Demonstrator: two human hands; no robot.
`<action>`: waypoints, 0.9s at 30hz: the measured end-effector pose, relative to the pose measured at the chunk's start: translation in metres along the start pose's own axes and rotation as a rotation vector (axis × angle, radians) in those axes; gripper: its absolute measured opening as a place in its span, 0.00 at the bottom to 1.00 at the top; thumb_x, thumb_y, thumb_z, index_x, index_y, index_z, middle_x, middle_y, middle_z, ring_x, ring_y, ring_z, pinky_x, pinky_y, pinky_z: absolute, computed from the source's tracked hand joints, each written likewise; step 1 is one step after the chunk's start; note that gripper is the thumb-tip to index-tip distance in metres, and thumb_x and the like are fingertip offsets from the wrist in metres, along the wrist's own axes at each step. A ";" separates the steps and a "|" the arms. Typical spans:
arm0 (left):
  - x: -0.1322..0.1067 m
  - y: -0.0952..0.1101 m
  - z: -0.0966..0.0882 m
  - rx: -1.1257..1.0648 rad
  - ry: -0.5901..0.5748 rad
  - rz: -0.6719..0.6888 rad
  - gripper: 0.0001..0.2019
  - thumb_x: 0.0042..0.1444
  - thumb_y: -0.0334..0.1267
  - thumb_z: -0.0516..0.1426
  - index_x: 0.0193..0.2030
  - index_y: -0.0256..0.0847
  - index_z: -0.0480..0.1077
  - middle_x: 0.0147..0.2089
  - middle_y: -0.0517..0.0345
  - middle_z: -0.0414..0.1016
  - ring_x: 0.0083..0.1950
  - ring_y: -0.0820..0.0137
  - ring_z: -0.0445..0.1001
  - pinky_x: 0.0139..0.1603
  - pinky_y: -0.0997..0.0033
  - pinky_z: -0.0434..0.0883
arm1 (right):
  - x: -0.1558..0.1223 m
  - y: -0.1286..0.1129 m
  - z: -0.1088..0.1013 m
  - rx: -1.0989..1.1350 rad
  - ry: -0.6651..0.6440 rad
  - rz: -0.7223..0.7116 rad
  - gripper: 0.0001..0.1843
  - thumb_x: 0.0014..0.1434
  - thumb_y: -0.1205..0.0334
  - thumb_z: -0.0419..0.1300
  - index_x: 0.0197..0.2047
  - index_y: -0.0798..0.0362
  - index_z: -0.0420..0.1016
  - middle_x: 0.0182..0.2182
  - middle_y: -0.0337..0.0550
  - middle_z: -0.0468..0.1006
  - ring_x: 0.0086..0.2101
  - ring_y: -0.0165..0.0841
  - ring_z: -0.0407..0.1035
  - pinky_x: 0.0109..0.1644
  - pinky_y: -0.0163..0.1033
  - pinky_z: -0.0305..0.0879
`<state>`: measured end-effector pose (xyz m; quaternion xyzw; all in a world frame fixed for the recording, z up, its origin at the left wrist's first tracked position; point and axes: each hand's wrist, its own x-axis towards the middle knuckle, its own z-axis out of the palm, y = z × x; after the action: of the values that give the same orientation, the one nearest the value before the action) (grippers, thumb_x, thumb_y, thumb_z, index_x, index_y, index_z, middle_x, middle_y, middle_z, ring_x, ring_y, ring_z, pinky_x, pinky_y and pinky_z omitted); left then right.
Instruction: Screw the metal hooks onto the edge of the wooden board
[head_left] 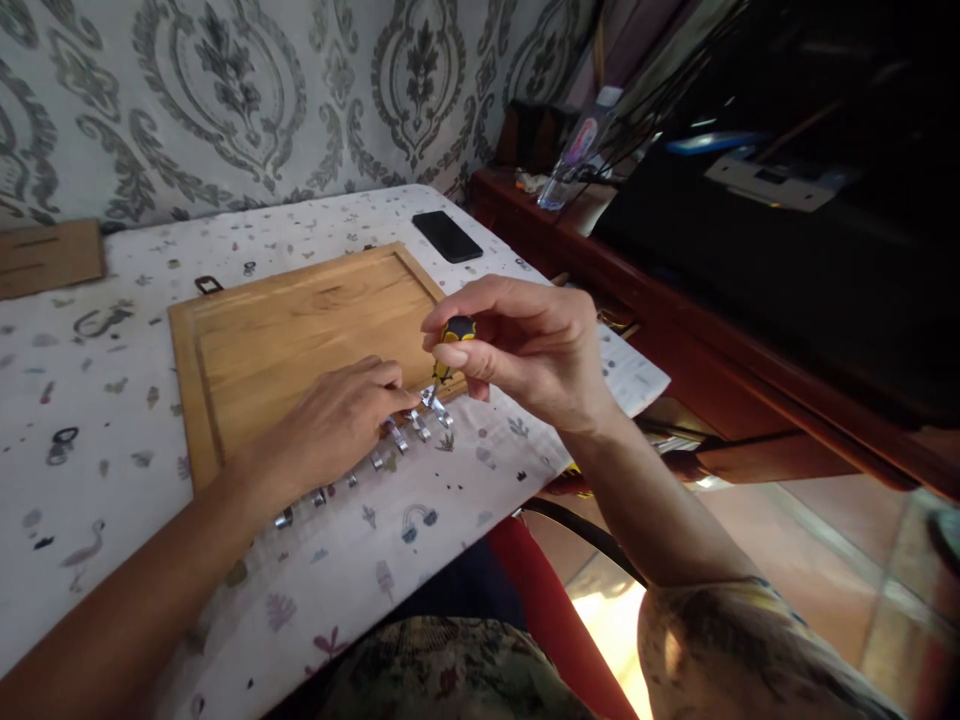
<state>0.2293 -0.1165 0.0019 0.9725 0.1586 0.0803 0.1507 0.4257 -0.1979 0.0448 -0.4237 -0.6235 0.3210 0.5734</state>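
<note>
Leaf-printed clothing [450,665] along the bottom edge, closest of all. Behind everything, pale wallpaper [330,110] with grey damask medallions. Across the middle, a white tablecloth [127,400] dotted with small printed plants, animals and a rainbow. At upper right, a big black glossy surface [825,300], screen-like, beside a red-brown wooden cabinet [667,375]. Flat on the cloth, a framed wooden panel [300,325], honey-coloured, grain showing, border raised; near left corner cut off from view by the left forearm [202,540].

Left hand [341,420] palm down over the panel's near edge, fingers bent, one tip right at the metal there; cannot tell whether pinching or merely pressing. Right hand [529,345] raised above the same edge, thumb and fingers pinched round a small screwdriver [443,374]. At far left, flat brown cardboard [49,262]. Near the cabinet's far end, a clear plastic bottle [570,160] with a pink label. Past the panel's far right corner, a black smartphone [448,236].

Smaller yet, the screwdriver: stubby, yellow and black, partly covered by fingers, pointing down at the row's right end; tip contact too small to tell. Last, curved silver metal pieces [418,428] in a row along the near edge, shiny, hook-like, partly screened by the left hand
</note>
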 end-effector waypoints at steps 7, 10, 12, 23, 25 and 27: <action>0.001 0.002 -0.002 -0.004 -0.029 -0.016 0.13 0.69 0.29 0.55 0.48 0.44 0.81 0.45 0.54 0.77 0.48 0.63 0.74 0.45 0.64 0.70 | 0.001 0.000 0.012 -0.004 0.083 -0.023 0.16 0.54 0.50 0.77 0.38 0.50 0.81 0.30 0.35 0.79 0.19 0.24 0.65 0.17 0.33 0.64; 0.002 0.004 -0.004 -0.004 -0.058 -0.038 0.12 0.69 0.30 0.56 0.49 0.43 0.81 0.45 0.54 0.76 0.48 0.62 0.74 0.44 0.64 0.69 | -0.001 0.003 0.015 -0.060 0.129 -0.008 0.16 0.55 0.49 0.77 0.39 0.48 0.80 0.30 0.37 0.80 0.20 0.25 0.64 0.19 0.34 0.64; 0.002 0.004 -0.004 -0.004 -0.063 -0.039 0.13 0.69 0.29 0.55 0.49 0.43 0.82 0.45 0.54 0.76 0.48 0.62 0.74 0.44 0.64 0.68 | -0.002 0.005 0.015 -0.088 0.158 -0.001 0.16 0.56 0.49 0.76 0.40 0.48 0.80 0.29 0.37 0.79 0.21 0.27 0.66 0.20 0.34 0.65; 0.001 0.003 -0.004 -0.010 -0.032 -0.023 0.14 0.67 0.24 0.55 0.46 0.42 0.81 0.40 0.56 0.74 0.43 0.65 0.71 0.40 0.65 0.63 | 0.003 -0.006 -0.012 -0.022 -0.013 0.014 0.16 0.57 0.49 0.75 0.42 0.50 0.81 0.30 0.37 0.81 0.20 0.26 0.69 0.21 0.33 0.71; 0.001 0.002 -0.003 -0.009 -0.016 -0.014 0.14 0.67 0.24 0.55 0.46 0.42 0.81 0.40 0.56 0.74 0.43 0.65 0.71 0.40 0.65 0.63 | 0.003 -0.003 -0.011 -0.031 0.022 -0.019 0.16 0.57 0.49 0.75 0.41 0.50 0.82 0.29 0.37 0.80 0.21 0.26 0.70 0.22 0.34 0.73; 0.001 0.002 -0.002 -0.012 -0.005 0.000 0.14 0.67 0.24 0.55 0.47 0.42 0.81 0.40 0.56 0.74 0.43 0.65 0.71 0.40 0.65 0.63 | 0.003 0.001 -0.009 -0.053 0.055 -0.039 0.18 0.55 0.47 0.77 0.40 0.49 0.81 0.29 0.37 0.79 0.22 0.27 0.69 0.23 0.35 0.73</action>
<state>0.2303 -0.1171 0.0042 0.9717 0.1577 0.0789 0.1569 0.4344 -0.1957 0.0459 -0.4351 -0.6238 0.2812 0.5852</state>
